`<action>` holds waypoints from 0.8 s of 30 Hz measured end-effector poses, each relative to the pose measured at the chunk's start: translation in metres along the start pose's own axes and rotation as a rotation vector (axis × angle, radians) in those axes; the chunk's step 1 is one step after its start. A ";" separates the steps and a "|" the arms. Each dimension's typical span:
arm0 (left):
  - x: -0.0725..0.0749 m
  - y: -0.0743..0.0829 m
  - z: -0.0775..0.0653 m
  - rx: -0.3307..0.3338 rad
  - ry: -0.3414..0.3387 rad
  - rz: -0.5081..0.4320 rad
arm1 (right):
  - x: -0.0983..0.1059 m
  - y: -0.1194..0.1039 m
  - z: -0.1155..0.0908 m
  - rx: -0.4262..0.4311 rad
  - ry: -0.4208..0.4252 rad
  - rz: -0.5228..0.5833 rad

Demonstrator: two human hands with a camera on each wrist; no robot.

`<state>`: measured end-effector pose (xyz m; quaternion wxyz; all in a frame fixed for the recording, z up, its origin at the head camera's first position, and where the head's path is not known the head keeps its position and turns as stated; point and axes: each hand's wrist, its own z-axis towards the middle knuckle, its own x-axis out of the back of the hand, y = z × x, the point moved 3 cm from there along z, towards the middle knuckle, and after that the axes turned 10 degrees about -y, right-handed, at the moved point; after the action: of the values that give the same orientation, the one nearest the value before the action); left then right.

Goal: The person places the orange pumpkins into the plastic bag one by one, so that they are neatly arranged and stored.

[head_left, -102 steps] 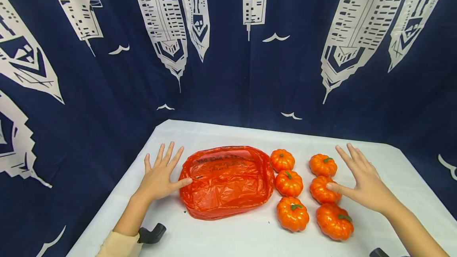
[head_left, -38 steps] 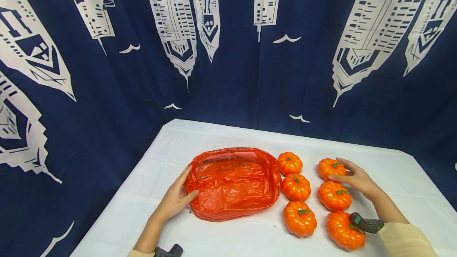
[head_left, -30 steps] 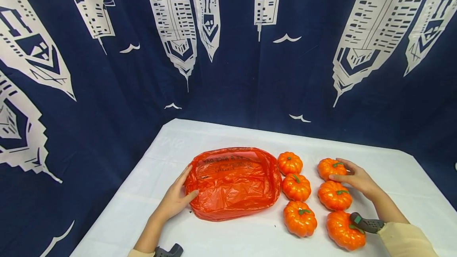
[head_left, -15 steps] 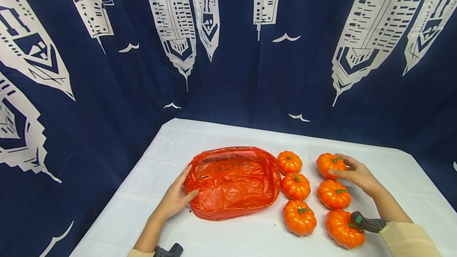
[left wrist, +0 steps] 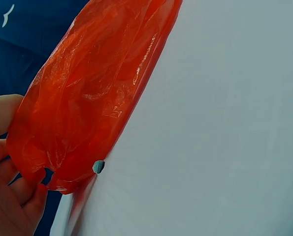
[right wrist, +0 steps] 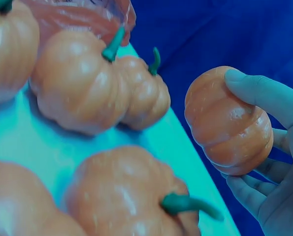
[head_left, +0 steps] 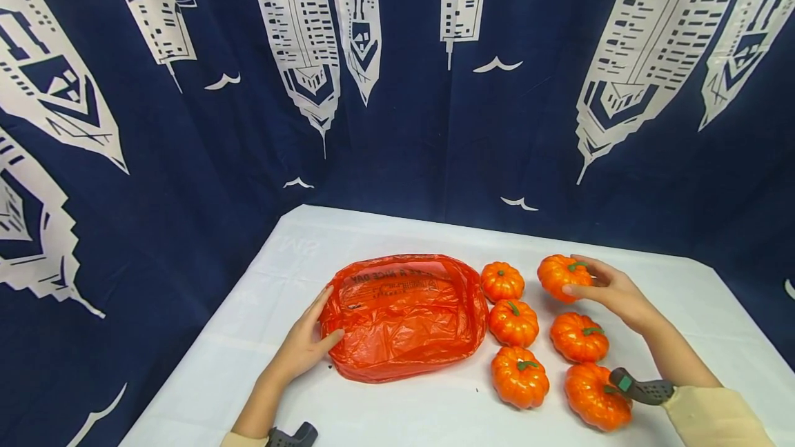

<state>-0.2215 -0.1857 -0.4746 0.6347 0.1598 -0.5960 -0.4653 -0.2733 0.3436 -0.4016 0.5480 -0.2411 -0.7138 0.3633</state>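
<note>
My right hand (head_left: 611, 292) grips a small shiny orange toy pumpkin (head_left: 562, 278) by its side, thumb in front. It hangs above the table with a shadow below; the right wrist view shows this pumpkin (right wrist: 230, 123) between thumb and fingers. My left hand (head_left: 304, 340) holds the left end of a red plastic bag (head_left: 404, 330), thumb inside the rim and fingers outside. The bag lies with its wide mouth held open and printed letters on its back wall. In the left wrist view the fingers curl at the edge of the red film (left wrist: 92, 93).
Beside the bag's right end stand three pumpkins in a column, the middle one (head_left: 514, 323) close to the bag. Two more, an upper pumpkin (head_left: 579, 338) and a lower pumpkin (head_left: 597, 396), sit under my right forearm. A white table (head_left: 422, 412) meets a dark blue patterned curtain (head_left: 404, 157).
My right hand came down to the far right pumpkin, took hold of it, then lifted it slightly up and left. Earlier, my left hand moved from spread fingers to the bag's left rim and stayed there.
</note>
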 end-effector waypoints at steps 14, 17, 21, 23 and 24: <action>-0.001 -0.002 -0.001 0.005 -0.002 -0.011 | -0.016 -0.041 0.004 0.117 -0.033 0.036; 0.000 -0.002 -0.001 0.006 -0.003 -0.007 | -0.022 -0.048 0.006 0.143 -0.051 0.064; 0.000 -0.002 -0.001 -0.002 -0.002 -0.006 | -0.030 -0.056 0.009 0.163 -0.068 0.102; -0.001 -0.002 -0.001 -0.008 -0.001 -0.008 | -0.034 -0.059 0.011 0.157 -0.073 0.122; -0.001 -0.003 0.000 -0.011 -0.002 -0.008 | -0.036 -0.061 0.012 0.156 -0.074 0.127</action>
<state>-0.2220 -0.1867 -0.4770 0.6329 0.1583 -0.5936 -0.4712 -0.2710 0.2761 -0.3779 0.5141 -0.2289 -0.6866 0.4603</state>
